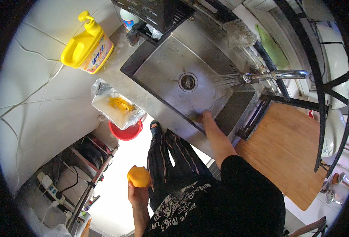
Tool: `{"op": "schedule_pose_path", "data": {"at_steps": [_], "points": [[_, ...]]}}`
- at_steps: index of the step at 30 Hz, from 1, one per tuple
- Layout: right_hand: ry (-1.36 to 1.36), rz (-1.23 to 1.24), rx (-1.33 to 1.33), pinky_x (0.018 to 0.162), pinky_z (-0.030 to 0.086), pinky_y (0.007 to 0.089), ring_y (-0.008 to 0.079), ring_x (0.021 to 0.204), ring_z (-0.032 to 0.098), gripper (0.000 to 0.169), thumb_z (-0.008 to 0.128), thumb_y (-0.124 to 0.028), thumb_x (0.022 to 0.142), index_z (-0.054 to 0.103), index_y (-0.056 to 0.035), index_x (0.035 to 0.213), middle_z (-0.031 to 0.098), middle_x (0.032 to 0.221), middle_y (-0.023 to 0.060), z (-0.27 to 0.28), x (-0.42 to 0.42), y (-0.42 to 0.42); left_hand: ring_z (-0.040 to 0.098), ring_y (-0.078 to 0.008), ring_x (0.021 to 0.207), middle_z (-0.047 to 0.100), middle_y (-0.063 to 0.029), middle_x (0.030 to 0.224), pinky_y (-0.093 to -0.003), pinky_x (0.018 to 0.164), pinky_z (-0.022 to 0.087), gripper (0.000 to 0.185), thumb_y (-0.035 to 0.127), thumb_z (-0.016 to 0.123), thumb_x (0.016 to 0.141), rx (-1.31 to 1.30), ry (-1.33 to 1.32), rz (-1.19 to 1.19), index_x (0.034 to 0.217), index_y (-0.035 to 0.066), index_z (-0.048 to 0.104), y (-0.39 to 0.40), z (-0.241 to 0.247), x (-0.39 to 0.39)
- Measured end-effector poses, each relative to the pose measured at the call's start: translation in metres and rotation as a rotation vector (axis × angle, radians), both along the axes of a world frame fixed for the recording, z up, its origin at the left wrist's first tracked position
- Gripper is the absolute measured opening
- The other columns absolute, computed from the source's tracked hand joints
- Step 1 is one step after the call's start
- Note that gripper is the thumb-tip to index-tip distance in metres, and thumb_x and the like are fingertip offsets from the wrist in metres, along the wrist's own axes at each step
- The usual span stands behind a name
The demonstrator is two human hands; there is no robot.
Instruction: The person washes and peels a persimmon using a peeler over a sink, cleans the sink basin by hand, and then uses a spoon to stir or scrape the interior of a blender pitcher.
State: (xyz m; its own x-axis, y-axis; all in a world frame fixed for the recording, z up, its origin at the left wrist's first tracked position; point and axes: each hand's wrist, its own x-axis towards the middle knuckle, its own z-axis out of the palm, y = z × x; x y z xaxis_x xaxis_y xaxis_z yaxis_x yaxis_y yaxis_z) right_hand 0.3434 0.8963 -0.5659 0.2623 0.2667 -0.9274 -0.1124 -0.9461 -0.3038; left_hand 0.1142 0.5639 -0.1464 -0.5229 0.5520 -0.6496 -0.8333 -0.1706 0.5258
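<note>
My left hand holds a smooth orange-yellow fruit upright over the bright floor, beside my trousers. Inside the steel sink, my right hand reaches down near the front wall; a dark, blurred thing is at its fingers, and whether it is gripped I cannot tell. Water sprays from the chrome faucet into the basin, to the right of the drain. A white container lined with a clear plastic bag sits at the counter's left end, with orange-yellow peelings in it.
A yellow pump bottle stands on the counter by the tiled wall. Below the bagged container is a red bucket. A wooden cutting board lies right of the sink, under a black metal rack. A power strip is at lower left.
</note>
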Motion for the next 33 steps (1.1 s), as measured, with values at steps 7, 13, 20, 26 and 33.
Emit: {"op": "schedule_pose_path", "data": {"at_steps": [7,13,20,26,33], "points": [[0.259,0.598,0.648,0.061,0.043,0.0358,0.0196,0.067,0.053,0.014,0.046,-0.015,0.078,0.054,-0.0047,0.083,0.056,0.076,0.0067,0.059,-0.106,0.068,0.049,-0.0236,0.091,0.041,-0.0155,0.116,-0.033,0.069,0.044,0.057,0.041,0.041,0.083,0.049,0.0,-0.019,0.125,0.006,0.026,0.0,-0.005,-0.002],[0.296,1.572,-0.085,0.054,0.042,0.0281,0.0152,0.066,0.056,0.019,0.052,-0.019,0.078,0.056,-0.0073,0.092,0.059,0.077,0.0027,0.15,-0.099,0.008,0.051,-0.0237,0.08,0.043,-0.0147,0.113,-0.0322,0.063,0.044,0.057,0.042,0.04,0.083,-0.042,-0.006,0.033,0.125,0.006,0.027,0.002,-0.01,0.006],[0.281,0.928,0.761,0.061,0.043,0.025,0.0155,0.07,0.056,0.025,0.055,-0.014,0.079,0.052,-0.0077,0.103,0.059,0.083,0.0043,0.044,-0.094,0.065,0.05,-0.0244,0.083,0.045,-0.0148,0.112,-0.0338,0.064,0.043,0.058,0.042,0.043,0.081,-0.023,-0.003,-0.025,0.124,0.006,0.029,0.009,-0.002,0.004],[0.386,0.337,0.409,0.081,0.04,0.0317,0.0217,0.097,0.05,0.034,0.045,-0.026,0.085,0.045,-0.0071,0.112,0.054,0.104,0.0093,0.145,-0.03,0.087,0.051,-0.0262,0.085,0.044,-0.0158,0.113,-0.0348,0.065,0.044,0.057,0.04,0.043,0.082,0.077,-0.003,-0.044,0.124,0.005,0.028,0.015,0.001,0.006],[0.881,-0.094,0.365,0.097,0.028,0.0397,0.0277,0.117,0.035,0.044,0.034,-0.027,0.088,0.033,0.004,0.119,0.035,0.127,0.0154,0.279,-0.105,0.111,0.05,-0.0243,0.092,0.044,-0.0148,0.115,-0.0336,0.071,0.043,0.058,0.04,0.041,0.083,0.17,0.012,-0.156,0.125,0.004,0.026,0.031,0.018,-0.004]]}}
